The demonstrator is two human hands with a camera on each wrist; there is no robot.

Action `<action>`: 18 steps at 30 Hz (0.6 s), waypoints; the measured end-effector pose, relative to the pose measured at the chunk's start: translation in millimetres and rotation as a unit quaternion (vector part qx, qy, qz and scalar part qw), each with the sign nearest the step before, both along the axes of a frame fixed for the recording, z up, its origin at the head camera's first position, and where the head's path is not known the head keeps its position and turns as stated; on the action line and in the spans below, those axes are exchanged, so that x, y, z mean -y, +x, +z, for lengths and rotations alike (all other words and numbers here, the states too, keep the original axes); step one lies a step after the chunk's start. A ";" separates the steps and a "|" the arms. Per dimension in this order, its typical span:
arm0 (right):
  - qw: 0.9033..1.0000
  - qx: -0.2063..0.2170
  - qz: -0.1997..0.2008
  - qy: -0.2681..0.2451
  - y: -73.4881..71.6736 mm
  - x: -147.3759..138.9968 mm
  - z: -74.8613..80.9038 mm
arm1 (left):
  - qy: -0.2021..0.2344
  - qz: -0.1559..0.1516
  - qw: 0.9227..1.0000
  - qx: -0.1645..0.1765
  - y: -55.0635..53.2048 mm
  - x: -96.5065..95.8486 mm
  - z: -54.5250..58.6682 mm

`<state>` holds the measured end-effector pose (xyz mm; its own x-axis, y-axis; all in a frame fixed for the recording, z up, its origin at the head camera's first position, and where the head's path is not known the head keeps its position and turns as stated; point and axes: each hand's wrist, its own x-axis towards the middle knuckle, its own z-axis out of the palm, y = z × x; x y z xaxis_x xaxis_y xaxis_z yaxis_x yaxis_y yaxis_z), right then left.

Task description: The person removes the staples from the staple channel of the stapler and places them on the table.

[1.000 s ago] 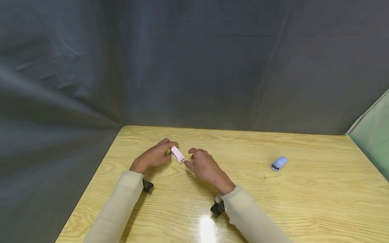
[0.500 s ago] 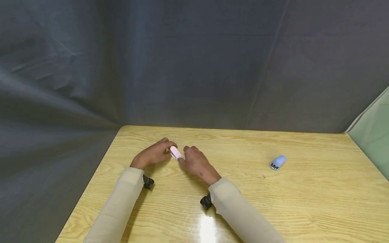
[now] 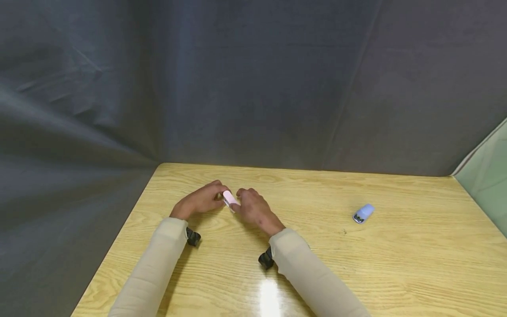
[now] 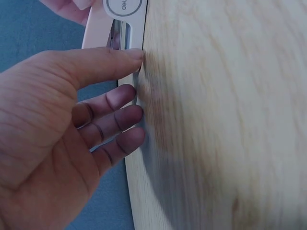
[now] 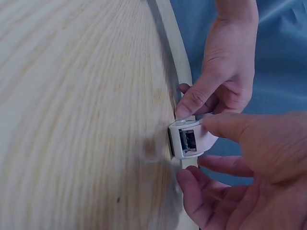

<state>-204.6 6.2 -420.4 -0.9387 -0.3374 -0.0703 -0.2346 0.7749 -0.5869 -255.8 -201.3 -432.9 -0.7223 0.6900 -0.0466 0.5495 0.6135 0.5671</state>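
Note:
A small pink and white stapler (image 3: 229, 197) stands on the wooden table between both hands. My left hand (image 3: 202, 200) pinches its far-left end. In the left wrist view, the thumb (image 4: 112, 62) presses the white base while the other fingers curl loosely below. My right hand (image 3: 255, 208) grips the near end from the right. The right wrist view shows the right thumb (image 5: 223, 125) on the pink top and the index finger along the opposite side. The stapler's open front (image 5: 189, 140) faces that camera. Part of its near end is hidden by the right hand in the head view.
A blue stapler (image 3: 363, 213) lies to the right on the wooden table (image 3: 416, 255). Dark grey cloth (image 3: 253, 88) hangs behind the table and along its left side. A pale green surface (image 3: 485, 176) shows past the right edge.
My right hand has moved left onto the near end of the pink stapler and taken hold of it. The left hand stays at the far end. The blue stapler has not moved.

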 end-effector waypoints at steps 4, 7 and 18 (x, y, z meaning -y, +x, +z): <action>1.000 -0.008 0.009 -0.015 -0.8 2.1 -2.3 | 0.005 -0.002 1.000 -0.007 0.5 1.3 -1.9; 1.000 -0.008 0.011 -0.017 -1.3 3.3 -2.9 | 0.013 -0.001 1.000 -0.007 0.1 1.7 -4.1; 0.999 -0.016 0.021 -0.019 -3.5 7.7 -0.4 | 0.025 0.008 0.999 -0.022 1.2 5.4 -6.2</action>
<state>-208.1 -1.4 -420.8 -0.9250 -0.3791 -0.0261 -0.2867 0.7413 -0.6069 -254.6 -206.8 -439.1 -0.7341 0.6787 0.0207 0.5649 0.5937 0.5731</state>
